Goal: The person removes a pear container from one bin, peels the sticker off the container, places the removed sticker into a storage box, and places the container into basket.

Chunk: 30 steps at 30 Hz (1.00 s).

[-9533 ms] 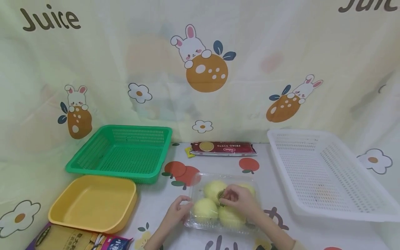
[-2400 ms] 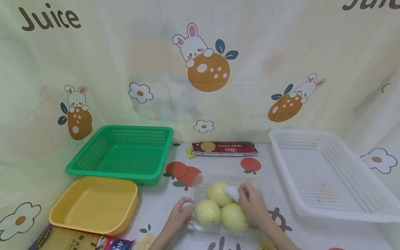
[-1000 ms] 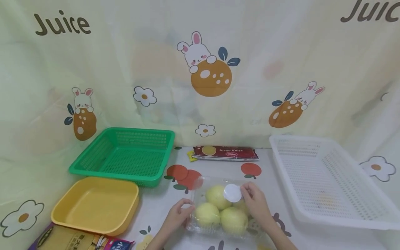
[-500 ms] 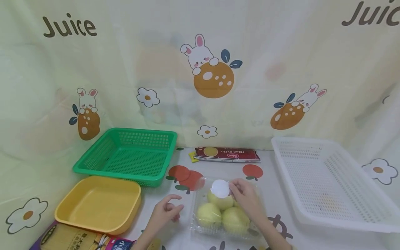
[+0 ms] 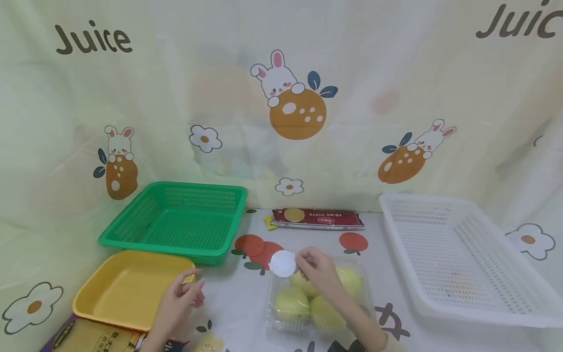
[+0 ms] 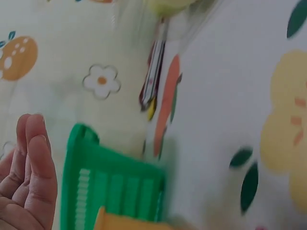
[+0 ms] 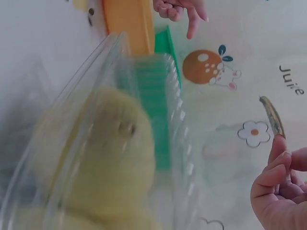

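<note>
My right hand (image 5: 320, 270) pinches a round white sticker (image 5: 283, 264) by its edge, above the back left corner of a clear plastic box (image 5: 276, 326). In the right wrist view the sticker (image 7: 272, 116) is seen nearly edge-on, with a dark printed face, between thumb and fingers. Several pale yellow-green fruits (image 5: 292, 304), apples or pears, lie inside the box. My left hand (image 5: 177, 298) holds nothing; it hovers at the right rim of the yellow basin (image 5: 132, 288), fingers loosely bent. The left wrist view shows this hand (image 6: 31, 177) beside the green basket (image 6: 115, 177).
A green basket (image 5: 193, 227) stands behind the yellow basin. At the back lies a dark red packet (image 5: 318, 219) with a small yellow piece (image 5: 270, 222) beside it. On the right is a white basket (image 5: 466, 264). A noodle-like packet (image 5: 98, 337) lies front left.
The sticker, earlier on the box lid, is peeled off and has moved left in my right hand. My left hand has let go of the box and moved left to the yellow basin.
</note>
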Each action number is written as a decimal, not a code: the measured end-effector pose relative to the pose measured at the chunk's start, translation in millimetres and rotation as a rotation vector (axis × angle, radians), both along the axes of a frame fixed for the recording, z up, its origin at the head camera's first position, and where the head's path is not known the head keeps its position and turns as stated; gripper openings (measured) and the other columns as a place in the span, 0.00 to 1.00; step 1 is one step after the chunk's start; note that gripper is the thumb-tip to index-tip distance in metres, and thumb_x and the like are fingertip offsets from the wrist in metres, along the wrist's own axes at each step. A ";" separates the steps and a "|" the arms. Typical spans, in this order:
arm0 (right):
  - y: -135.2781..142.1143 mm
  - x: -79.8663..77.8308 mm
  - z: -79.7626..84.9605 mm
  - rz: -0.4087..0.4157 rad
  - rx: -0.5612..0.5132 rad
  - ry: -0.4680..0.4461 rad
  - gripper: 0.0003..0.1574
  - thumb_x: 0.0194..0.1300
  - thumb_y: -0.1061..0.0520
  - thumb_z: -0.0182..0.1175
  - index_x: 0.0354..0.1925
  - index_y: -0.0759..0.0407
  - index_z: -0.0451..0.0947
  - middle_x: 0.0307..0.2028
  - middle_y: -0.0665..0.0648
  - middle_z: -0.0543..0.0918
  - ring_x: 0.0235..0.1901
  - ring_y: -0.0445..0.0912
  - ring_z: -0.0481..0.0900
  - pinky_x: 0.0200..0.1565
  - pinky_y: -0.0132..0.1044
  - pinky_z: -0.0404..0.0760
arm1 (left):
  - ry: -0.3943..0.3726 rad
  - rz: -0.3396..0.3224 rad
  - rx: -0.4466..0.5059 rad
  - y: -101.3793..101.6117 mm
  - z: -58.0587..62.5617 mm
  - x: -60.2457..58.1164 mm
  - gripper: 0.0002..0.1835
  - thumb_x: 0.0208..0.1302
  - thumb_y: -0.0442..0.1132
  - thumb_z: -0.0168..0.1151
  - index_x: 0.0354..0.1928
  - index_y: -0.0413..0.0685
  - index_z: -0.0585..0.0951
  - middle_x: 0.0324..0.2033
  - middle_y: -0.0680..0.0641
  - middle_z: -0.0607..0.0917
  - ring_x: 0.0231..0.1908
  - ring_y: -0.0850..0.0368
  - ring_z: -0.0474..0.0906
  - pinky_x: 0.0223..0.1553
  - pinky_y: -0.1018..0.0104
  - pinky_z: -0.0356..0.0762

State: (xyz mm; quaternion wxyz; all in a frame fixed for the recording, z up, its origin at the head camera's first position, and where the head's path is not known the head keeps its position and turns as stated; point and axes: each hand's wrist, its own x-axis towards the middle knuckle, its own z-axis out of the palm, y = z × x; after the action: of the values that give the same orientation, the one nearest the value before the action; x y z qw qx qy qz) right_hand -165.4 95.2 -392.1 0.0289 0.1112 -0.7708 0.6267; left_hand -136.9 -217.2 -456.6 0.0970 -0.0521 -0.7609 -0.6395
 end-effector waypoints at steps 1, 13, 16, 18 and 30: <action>-3.2 0.3 1.5 0.006 0.006 -0.001 0.03 0.61 0.66 0.53 0.33 0.68 0.73 0.22 0.58 0.76 0.19 0.43 0.68 0.22 0.29 0.69 | 0.014 0.011 -0.006 -9.4 -3.3 1.2 0.14 0.62 0.35 0.55 0.50 0.40 0.71 0.18 0.40 0.79 0.19 0.50 0.77 0.21 0.63 0.75; -43.2 -2.1 3.2 0.148 -0.031 0.003 0.07 0.63 0.63 0.53 0.35 0.69 0.72 0.25 0.60 0.78 0.21 0.42 0.69 0.24 0.28 0.70 | -0.087 0.190 -0.094 -84.9 25.3 39.4 0.11 0.65 0.40 0.51 0.49 0.50 0.70 0.18 0.41 0.79 0.20 0.49 0.78 0.22 0.62 0.76; -53.3 -3.6 2.8 0.164 -0.058 -0.019 0.07 0.63 0.63 0.53 0.36 0.69 0.72 0.25 0.58 0.78 0.22 0.42 0.70 0.24 0.27 0.70 | -0.133 0.223 0.009 -96.2 32.7 48.5 0.09 0.65 0.39 0.52 0.45 0.60 0.71 0.17 0.43 0.78 0.19 0.51 0.77 0.22 0.64 0.76; -60.8 -4.2 4.1 0.178 -0.069 -0.028 0.07 0.62 0.63 0.53 0.36 0.68 0.73 0.25 0.58 0.79 0.22 0.42 0.70 0.24 0.27 0.70 | -0.194 0.250 0.065 -106.1 32.3 53.1 0.08 0.64 0.42 0.53 0.44 0.63 0.71 0.16 0.44 0.78 0.19 0.53 0.77 0.22 0.64 0.76; -100.3 10.4 23.7 0.234 -0.115 -0.055 0.05 0.60 0.68 0.54 0.35 0.71 0.73 0.25 0.66 0.78 0.21 0.42 0.70 0.26 0.27 0.71 | -0.408 0.496 0.031 -147.0 12.1 62.4 0.09 0.63 0.50 0.51 0.42 0.62 0.65 0.15 0.47 0.77 0.17 0.55 0.74 0.20 0.65 0.74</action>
State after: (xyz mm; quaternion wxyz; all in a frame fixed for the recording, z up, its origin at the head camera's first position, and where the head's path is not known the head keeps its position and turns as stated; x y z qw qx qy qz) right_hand -154.9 -5.0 -368.4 -0.0592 0.1810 -0.7159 0.6717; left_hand -74.4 -364.2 -444.5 0.0963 0.2656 -0.7444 -0.6051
